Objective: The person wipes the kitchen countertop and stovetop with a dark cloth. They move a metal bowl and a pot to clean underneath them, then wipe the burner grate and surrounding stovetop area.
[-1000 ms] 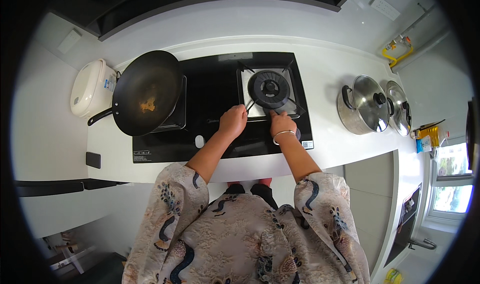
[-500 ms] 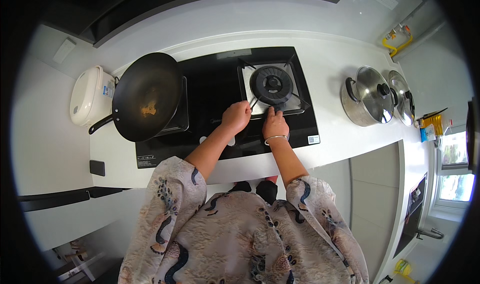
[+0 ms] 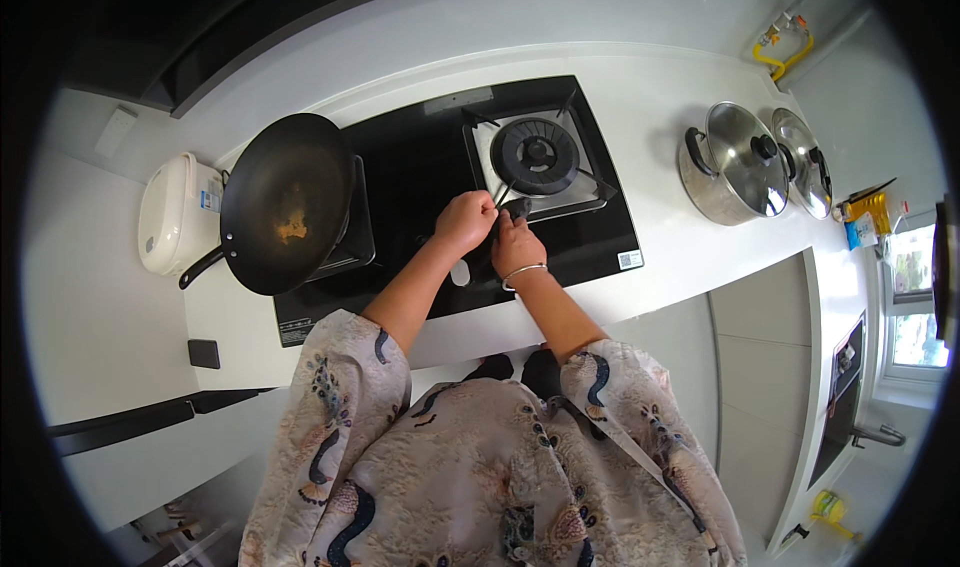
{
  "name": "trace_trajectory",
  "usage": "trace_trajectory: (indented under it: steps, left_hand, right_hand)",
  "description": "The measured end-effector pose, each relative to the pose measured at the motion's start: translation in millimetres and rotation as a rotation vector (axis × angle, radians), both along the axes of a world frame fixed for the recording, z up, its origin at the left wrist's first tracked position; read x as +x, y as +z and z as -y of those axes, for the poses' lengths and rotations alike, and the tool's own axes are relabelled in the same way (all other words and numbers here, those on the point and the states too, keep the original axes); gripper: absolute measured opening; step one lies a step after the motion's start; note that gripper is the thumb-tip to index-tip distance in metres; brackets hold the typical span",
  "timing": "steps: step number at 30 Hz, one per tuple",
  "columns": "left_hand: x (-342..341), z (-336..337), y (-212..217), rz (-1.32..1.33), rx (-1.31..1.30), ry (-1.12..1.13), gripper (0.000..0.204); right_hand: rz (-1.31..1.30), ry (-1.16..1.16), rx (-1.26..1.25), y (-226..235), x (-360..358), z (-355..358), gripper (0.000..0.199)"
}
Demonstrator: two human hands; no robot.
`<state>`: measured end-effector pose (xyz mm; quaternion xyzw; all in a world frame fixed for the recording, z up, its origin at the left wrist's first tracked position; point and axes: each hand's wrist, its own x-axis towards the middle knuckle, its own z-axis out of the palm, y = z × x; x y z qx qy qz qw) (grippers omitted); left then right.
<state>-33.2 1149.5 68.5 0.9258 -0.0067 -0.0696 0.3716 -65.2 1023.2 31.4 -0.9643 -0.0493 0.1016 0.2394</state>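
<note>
Hands meet at the front edge of the right burner (image 3: 538, 154): our left hand (image 3: 463, 222) is curled into a loose fist just beside the near corner of the metal grate (image 3: 590, 182), and our right hand (image 3: 516, 244) lies against a small dark thing (image 3: 519, 208) on the black glass stovetop (image 3: 420, 167); whether that is a cloth or a knob we cannot tell, nor whether the right fingers truly clasp it or only press on it. The left fist seems closed on nothing we can see. To do this well, we judge it wise to keep both wrists low and clear of the grate prongs, move in short firm strokes along the burner's rim, and mind the bracelet (image 3: 524, 272) so it does not scrape the glass. The wok (image 3: 285, 202) with a bit of orange residue sits on the left burner, well apart. As for packages and labels: a small white square sticker (image 3: 629, 259) sits at the stovetop's near right corner, a pale strip label (image 3: 296, 333) at its near left corner, a white rice cooker (image 3: 175, 214) with a small coloured label stands left of the wok, and a yellow packet with a blue one (image 3: 866, 219) lies at the far right past the two lidded steel pots (image 3: 735, 162).
</note>
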Motion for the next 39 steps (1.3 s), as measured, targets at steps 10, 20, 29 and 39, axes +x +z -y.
trace_trajectory:
  steps: [10,20,29,39]
  left_hand:
    - [-0.2,-4.0,-9.9,0.011,-0.054,-0.005,0.013]
    - [0.8,0.6,-5.8,0.063,-0.014,0.008,0.013]
    - [-7.8,1.8,-4.7,0.066,-0.066,0.033,0.014]
    - [-7.7,-0.5,-13.9,0.095,-0.068,0.055,0.012]
  right_hand:
    - [0.059,0.023,0.048,28.0,-11.5,26.6,0.047]
    - [-0.152,0.298,0.017,20.9,-12.4,42.7,0.051]
    - [0.072,-0.39,-0.07,16.6,39.6,91.9,0.051]
    - [-0.176,0.094,-0.219,36.6,25.2,88.8,0.048]
